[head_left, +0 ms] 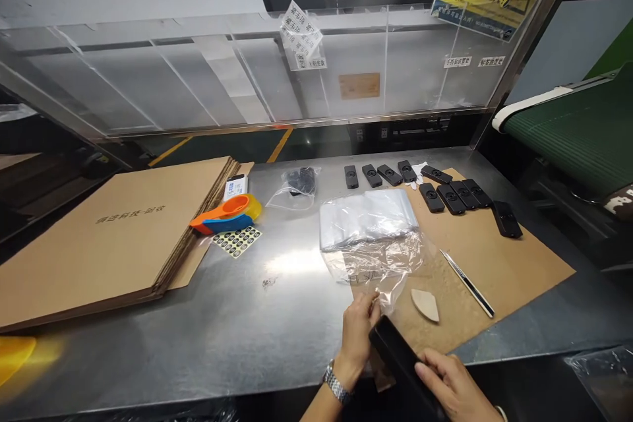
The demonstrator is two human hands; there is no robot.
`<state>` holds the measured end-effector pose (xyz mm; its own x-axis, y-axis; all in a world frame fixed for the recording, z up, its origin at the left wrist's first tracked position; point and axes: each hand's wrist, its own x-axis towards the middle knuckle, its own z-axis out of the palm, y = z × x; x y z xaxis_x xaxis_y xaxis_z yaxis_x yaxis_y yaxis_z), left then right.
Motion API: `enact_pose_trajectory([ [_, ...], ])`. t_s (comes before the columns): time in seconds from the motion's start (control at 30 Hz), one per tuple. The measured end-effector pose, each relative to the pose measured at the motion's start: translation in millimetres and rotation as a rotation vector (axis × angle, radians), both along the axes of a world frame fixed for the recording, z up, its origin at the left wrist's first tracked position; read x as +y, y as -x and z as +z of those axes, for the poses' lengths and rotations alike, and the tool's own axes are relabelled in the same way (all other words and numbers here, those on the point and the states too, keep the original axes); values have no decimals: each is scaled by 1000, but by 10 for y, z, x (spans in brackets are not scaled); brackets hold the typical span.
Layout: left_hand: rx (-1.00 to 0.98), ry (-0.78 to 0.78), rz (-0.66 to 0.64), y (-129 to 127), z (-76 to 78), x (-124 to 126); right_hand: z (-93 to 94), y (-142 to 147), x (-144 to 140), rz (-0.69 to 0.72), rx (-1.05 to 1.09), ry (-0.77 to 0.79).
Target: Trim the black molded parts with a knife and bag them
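Black plastic, long and smooth, makes up the case [399, 355] that we hold at the table's near edge, our right hand [455, 382] clamped on its side with the far end free and pointing towards our other hand. Our left hand [357, 331] has its fingertips pinched together on a clear bag [394, 291] — probably because such thin plastic slips about unless gripped by an edge. The pile of bags [366, 214] lies just beyond, seemingly placed there for an easy reach. Under our work a cardboard sheet [531, 270] covers part of the metal table [277, 336], perhaps to spare the cases from scratches. The smaller black boxes [433, 198] sit towards the back, likely out of our way, and the knife [469, 285] rests on the cardboard, right of a pale wedge [426, 305] — within reach, we judge.
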<state>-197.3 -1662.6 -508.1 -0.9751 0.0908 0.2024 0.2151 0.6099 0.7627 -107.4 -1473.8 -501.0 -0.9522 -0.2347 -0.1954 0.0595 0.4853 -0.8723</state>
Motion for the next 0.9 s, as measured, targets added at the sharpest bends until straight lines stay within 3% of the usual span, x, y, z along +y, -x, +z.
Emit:
enact_pose_trajectory([
  [0.1, -80, -67, -89, 5, 41, -49, -134, 24, -44, -51, -145, 49],
  [0.3, -111, -79, -148, -125, 85, -74, -243, -11, -54, -110, 199, -432],
  [0.4, -77, -11, -154, -242, 63, 14, -242, -37, -98, -75, 295, -571],
  [0.5, -43, 65, -223, -352, 72, 101, -244, -31, -130, -68, 327, -554],
  [0.63, 129, 238, -355, -401, 158, 78, -195, 24, -127, -127, 276, -385],
  [0.73, 242, 317, -320, -371, 202, -38, -117, 59, -121, -178, 213, -260],
  [0.83, 263, 319, -293, -362, 213, -109, -70, 50, -138, -211, 239, -280],
  [0.9, 290, 318, -308, -394, 229, -84, -74, 30, -162, -186, 367, -344],
])
